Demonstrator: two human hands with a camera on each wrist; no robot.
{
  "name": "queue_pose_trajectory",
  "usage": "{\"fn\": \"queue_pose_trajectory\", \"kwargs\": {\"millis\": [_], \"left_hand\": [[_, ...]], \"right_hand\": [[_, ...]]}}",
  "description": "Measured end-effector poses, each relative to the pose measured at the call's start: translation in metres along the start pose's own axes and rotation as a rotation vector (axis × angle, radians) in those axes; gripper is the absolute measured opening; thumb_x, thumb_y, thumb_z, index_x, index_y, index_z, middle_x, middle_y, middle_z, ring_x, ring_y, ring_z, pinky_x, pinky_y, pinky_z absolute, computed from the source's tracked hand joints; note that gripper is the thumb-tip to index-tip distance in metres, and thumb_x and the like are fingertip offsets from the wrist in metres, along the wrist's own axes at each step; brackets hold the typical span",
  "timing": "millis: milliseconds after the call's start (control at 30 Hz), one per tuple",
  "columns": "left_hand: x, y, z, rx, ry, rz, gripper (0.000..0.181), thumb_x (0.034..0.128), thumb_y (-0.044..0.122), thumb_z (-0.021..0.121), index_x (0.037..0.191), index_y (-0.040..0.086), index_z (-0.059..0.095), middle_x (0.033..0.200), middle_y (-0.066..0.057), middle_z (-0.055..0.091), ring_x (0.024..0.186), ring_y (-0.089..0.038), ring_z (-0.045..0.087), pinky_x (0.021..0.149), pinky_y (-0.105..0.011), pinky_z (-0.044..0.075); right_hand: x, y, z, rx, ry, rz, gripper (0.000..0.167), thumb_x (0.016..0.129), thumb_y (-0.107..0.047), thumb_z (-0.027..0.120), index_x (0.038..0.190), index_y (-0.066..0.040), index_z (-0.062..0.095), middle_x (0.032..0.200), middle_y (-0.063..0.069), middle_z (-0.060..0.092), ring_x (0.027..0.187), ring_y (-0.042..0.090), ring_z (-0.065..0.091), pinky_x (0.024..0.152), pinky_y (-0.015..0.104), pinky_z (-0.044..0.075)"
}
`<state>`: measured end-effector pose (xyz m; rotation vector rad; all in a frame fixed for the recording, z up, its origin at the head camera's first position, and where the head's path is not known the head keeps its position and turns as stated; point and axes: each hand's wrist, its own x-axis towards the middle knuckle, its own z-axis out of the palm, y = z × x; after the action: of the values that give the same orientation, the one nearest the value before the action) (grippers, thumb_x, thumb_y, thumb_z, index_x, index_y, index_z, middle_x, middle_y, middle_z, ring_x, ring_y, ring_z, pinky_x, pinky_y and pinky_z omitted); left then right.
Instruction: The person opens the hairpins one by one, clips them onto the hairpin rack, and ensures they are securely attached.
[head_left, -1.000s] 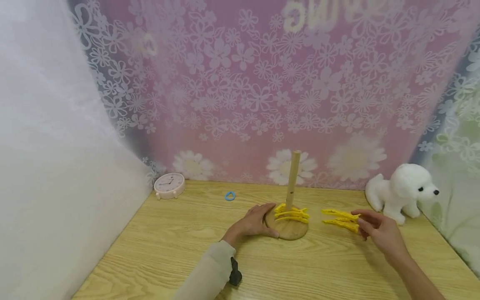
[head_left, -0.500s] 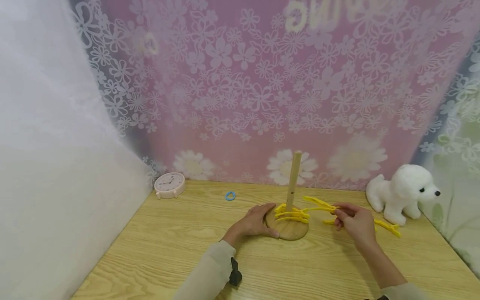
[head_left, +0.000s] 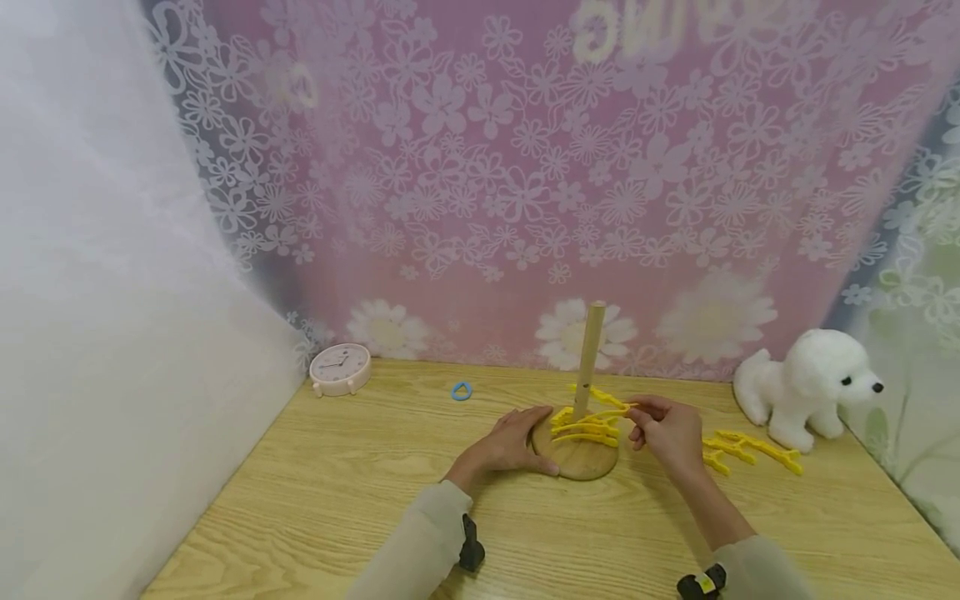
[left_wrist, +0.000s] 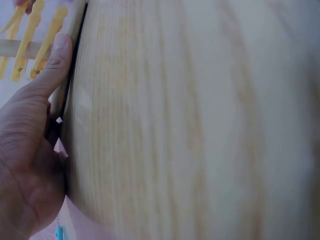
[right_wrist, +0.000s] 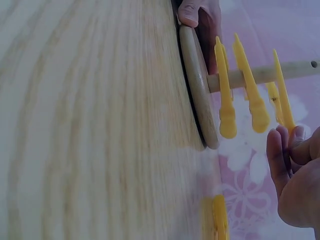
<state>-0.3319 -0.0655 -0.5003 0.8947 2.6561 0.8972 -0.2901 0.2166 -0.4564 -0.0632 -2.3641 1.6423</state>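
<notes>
A wooden stand has a round base (head_left: 577,464) and an upright post (head_left: 591,350). My left hand (head_left: 510,442) holds the base's left rim, its thumb laid along the near edge in the left wrist view. Two long yellow clips (right_wrist: 225,95) sit on the low part of the post, one above the other. My right hand (head_left: 669,433) pinches the handle end of another yellow clip (right_wrist: 281,85). That clip's prongs are spread, one on each side of the post, above the other two. Several loose yellow clips (head_left: 757,448) lie right of my right hand.
A pink clock (head_left: 340,370) stands at the table's back left. Farther along lies a small blue ring (head_left: 461,391). At the back right sits a white plush dog (head_left: 810,387). A flowered pink curtain (head_left: 480,200) hangs behind the wooden table (head_left: 360,483).
My right hand has picked a yellow clip from the pile and carried it left to the post, with its prongs spread. My left hand has stayed on the base.
</notes>
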Motion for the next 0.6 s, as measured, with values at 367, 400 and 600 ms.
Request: {"fn": "queue_pose_trajectory", "kwargs": {"millis": [367, 400, 600], "left_hand": [[0.000, 0.001, 0.000, -0.002, 0.003, -0.009, 0.104, 0.0869, 0.052, 0.082, 0.167, 0.019, 0.024, 0.171, 0.002, 0.028, 0.159, -0.027, 0.019, 0.130, -0.048, 0.010], [-0.001, 0.002, 0.000, -0.006, 0.005, -0.010, 0.104, 0.0868, 0.052, 0.082, 0.167, 0.019, 0.025, 0.170, 0.002, 0.028, 0.159, -0.028, 0.019, 0.130, -0.049, 0.010], [0.000, 0.001, 0.000, -0.006, 0.002, -0.019, 0.104, 0.0871, 0.053, 0.081, 0.167, 0.021, 0.024, 0.171, 0.002, 0.028, 0.159, -0.028, 0.018, 0.130, -0.050, 0.010]], "right_hand": [[-0.001, -0.005, 0.018, -0.041, -0.023, -0.030, 0.019, 0.102, -0.004, 0.066, 0.118, 0.002, 0.075, 0.089, 0.021, 0.075, 0.053, 0.024, 0.065, 0.050, 0.041, 0.060], [-0.001, -0.005, 0.019, -0.045, -0.030, -0.034, 0.019, 0.102, -0.004, 0.066, 0.118, 0.001, 0.075, 0.090, 0.021, 0.076, 0.053, 0.024, 0.065, 0.050, 0.041, 0.060], [-0.001, -0.007, 0.022, -0.143, -0.062, -0.068, 0.017, 0.101, -0.006, 0.068, 0.115, -0.003, 0.077, 0.099, 0.020, 0.077, 0.044, 0.018, 0.052, 0.038, 0.029, 0.043]]}}
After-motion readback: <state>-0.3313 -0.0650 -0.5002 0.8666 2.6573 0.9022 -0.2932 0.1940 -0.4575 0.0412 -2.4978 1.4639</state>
